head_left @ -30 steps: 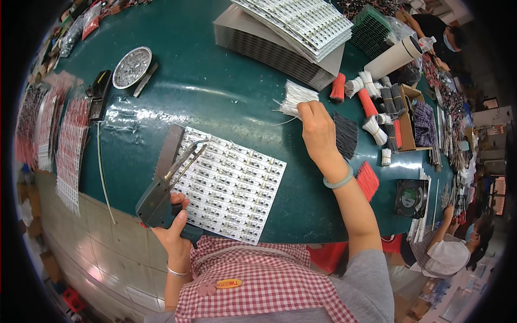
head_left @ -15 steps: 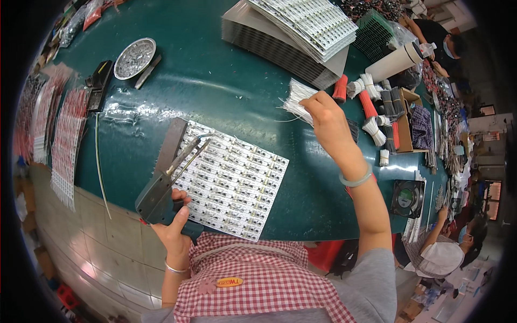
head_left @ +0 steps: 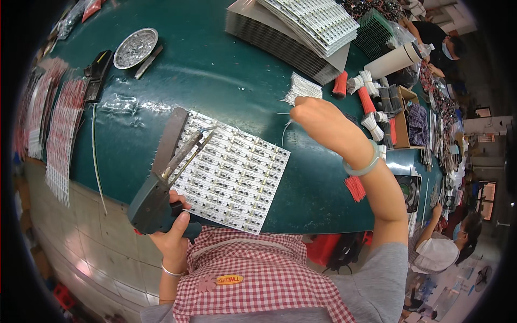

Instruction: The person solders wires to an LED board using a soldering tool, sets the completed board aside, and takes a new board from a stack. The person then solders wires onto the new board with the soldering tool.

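Observation:
My left hand (head_left: 173,230) is wrapped round the grip of a dark green soldering gun (head_left: 148,203). Its thin metal tip and feed tube reach over a panel of small white circuit boards (head_left: 237,175) at the table's near edge. The panel's left side lies against a grey metal strip (head_left: 171,134). To the right and farther off, my right hand (head_left: 318,117) is closed, with its fingertips turned down and partly hidden. A thin white wire (head_left: 285,133) trails from it. Just beyond lies a bundle of white wires (head_left: 302,89).
Stacked board panels (head_left: 301,32) stand at the back. Red, white and black wire bundles (head_left: 371,110) and a white bottle (head_left: 393,60) lie to the right. A silver bowl (head_left: 135,48) and finished-looking wired strips (head_left: 65,129) are at left. Red wires (head_left: 355,188) lie beneath my right forearm.
My right hand has drawn back from the white bundle, toward me and slightly left, with a wire now trailing from it. My left hand and the soldering gun have shifted only slightly.

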The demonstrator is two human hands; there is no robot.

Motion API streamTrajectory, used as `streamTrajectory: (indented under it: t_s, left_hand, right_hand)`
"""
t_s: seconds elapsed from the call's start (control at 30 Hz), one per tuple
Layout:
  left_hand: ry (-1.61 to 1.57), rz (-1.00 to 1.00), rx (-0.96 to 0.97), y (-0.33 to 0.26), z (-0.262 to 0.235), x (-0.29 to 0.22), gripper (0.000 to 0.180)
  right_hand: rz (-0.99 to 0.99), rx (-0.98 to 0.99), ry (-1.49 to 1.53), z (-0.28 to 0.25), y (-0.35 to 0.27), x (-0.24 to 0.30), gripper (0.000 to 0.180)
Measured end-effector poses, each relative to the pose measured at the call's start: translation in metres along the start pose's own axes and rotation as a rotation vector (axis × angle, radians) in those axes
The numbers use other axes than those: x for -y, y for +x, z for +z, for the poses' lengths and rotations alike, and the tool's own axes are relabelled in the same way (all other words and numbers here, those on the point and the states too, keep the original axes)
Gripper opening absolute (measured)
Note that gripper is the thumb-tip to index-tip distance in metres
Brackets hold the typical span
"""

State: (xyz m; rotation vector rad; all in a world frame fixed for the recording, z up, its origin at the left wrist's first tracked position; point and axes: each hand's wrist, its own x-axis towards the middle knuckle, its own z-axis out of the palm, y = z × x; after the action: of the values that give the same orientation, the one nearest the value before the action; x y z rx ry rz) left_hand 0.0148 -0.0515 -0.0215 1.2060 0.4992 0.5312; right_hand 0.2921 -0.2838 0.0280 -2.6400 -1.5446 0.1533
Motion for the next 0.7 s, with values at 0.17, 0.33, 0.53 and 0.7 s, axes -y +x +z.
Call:
streamTrajectory:
  t_s: [0.17,0.33,0.53,0.7]
  left_hand:
    - [0.001,-0.011,0.004,0.000,-0.004,-0.001,0.043]
    - [-0.013,-0.101,-0.037,0.002,0.008,-0.009,0.043]
    - [0.101,-0.159,0.045,0.018,0.037,-0.013,0.045]
    - [0.024,-0.145,0.120,0.018,0.056,-0.011,0.047]
  right_hand:
    - [-0.047,0.007,-0.045,0.003,0.000,0.007,0.002]
    - [0.050,-0.048,0.041,-0.005,-0.005,0.019,0.012]
    - [0.189,-0.332,0.612,-0.005,-0.025,0.083,0.015]
    - [0.247,-0.440,0.820,0.013,-0.035,0.125,0.018]
